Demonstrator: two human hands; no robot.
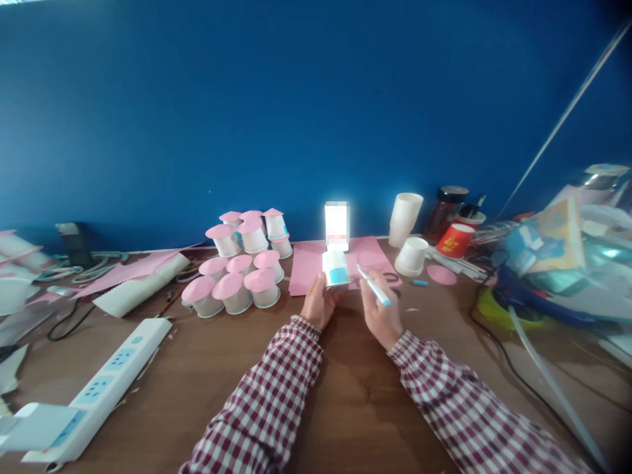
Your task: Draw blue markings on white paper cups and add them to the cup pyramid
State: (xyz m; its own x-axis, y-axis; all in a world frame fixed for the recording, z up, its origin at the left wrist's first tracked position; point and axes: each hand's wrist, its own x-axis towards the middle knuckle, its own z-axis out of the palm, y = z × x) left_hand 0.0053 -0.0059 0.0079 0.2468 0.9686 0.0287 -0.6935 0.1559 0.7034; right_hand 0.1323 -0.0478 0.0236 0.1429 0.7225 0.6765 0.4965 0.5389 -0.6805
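Observation:
My left hand point(318, 304) is closed around a white paper cup point(336, 268) that has a blue patch on its side. In my right hand point(380, 315) is a white marker with a light-blue end point(374, 287), its tip pointing toward the cup. Beneath and behind the cup lies a pink paper sheet point(303, 270), with scissors point(392, 277) partly on it at the right. A small blue cap point(420, 283) rests on the table to the right of my right hand. Behind the cup stands a bright, blurred-out screen point(337, 224).
Several cups with pink cone tops point(232, 289) stand at left, some stacked. A white power strip point(106, 388) lies nearer. On the right are stacked white cups point(405, 220), an upside-down white cup point(411, 257), a red cup point(455, 241), a dark-lidded jar point(447, 212) and a pink disc point(441, 274).

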